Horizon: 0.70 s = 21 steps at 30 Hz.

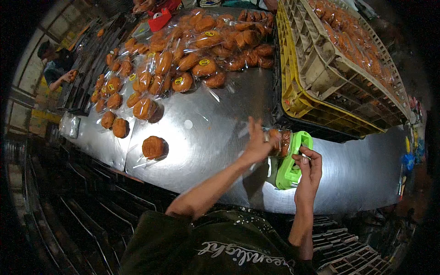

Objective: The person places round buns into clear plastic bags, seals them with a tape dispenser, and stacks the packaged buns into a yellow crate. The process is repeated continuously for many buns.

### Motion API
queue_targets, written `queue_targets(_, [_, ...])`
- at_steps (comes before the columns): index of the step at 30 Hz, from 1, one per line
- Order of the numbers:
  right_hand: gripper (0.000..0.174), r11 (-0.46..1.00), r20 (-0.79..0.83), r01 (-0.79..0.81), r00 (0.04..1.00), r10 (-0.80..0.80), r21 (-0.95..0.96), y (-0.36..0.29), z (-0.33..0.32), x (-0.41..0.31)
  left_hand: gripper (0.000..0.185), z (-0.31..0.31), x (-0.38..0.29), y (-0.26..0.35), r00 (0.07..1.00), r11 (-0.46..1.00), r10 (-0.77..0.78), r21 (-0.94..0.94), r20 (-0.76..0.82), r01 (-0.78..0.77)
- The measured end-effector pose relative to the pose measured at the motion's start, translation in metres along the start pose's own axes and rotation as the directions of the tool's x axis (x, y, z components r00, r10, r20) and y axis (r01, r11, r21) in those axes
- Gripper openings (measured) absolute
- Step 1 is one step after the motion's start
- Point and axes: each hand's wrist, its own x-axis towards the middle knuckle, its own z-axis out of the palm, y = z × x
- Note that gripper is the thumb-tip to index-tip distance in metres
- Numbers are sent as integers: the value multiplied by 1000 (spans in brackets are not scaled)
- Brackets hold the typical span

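A bright green tape dispenser (287, 176) lies on the metal table in front of me. Against its left side is a clear plastic bag of brown bread rolls (285, 141). My left hand (258, 146), blurred by motion, reaches over the left end of this bag with its fingers spread; whether it grips the plastic is unclear. My right hand (309, 170) is at the dispenser's right side, thumb and fingers curled close together near its upper part. Anything thin between those fingertips is too small to make out.
Bagged bread rolls (206, 37) with yellow stickers cover the table's far left. A single bagged roll (153, 147) sits nearer me. Stacked plastic crates, a yellow one (292, 99) under a beige one (330, 75), rise at the right. A person (56, 67) works beside racks at left.
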Motion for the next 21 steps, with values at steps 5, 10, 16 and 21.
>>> queue_targets(5, [25,997,-35,45,998,-43,56,5,-4,-10,71,-109,157,-57,842,968,-32,195,-539,161])
queue_targets(10, [22,997,43,51,998,-48,-66,0,16,-20,74,-179,256,-109,761,870,-486,-158,-430,466])
queue_targets(16, [44,979,220,103,973,-62,-177,29,60,-3,44,-152,109,-41,795,752,-595,-434,-121,497])
queue_targets(21, [51,999,193,33,981,-33,1,56,108,-14,62,-142,-70,11,819,569,-530,-622,221,537])
